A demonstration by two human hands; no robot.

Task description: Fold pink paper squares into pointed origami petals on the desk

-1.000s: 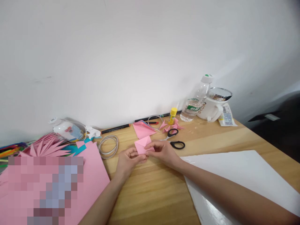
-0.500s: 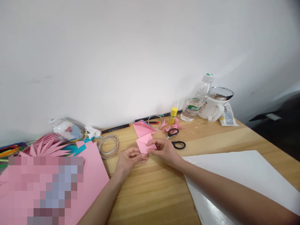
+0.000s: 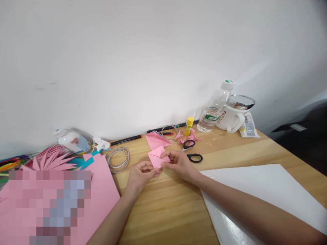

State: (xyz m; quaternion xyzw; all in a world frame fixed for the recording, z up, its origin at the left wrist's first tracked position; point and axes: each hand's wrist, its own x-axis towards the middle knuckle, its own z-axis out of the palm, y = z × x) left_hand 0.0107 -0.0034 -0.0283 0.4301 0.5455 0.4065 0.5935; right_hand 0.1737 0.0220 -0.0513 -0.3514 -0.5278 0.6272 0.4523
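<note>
A small folded square of pink paper (image 3: 156, 158) is held above the wooden table, turned cornerwise, with crease lines on its face. My right hand (image 3: 176, 164) pinches its right corner between thumb and fingers. At the lower left edge, my left hand (image 3: 143, 173) grips the same paper with its fingers curled behind and below it. Just beyond lies a larger stack of folded pink paper (image 3: 156, 140). Black-handled scissors (image 3: 194, 158) rest right of my right hand, their blades partly hidden. A coil of pale cord (image 3: 118, 160) sits left of my left hand.
A yellow glue stick (image 3: 188, 126) stands among small pink paper pieces (image 3: 192, 135). Behind are a water bottle (image 3: 209, 115) and a white mug (image 3: 228, 119). A white board (image 3: 265, 190) lies at right, pink sheets (image 3: 102, 190) at left. A black marker (image 3: 126, 140) lies by the wall.
Almost nothing differs. The pink paper and both hands have shifted very slightly, with both hands keeping their hold.
</note>
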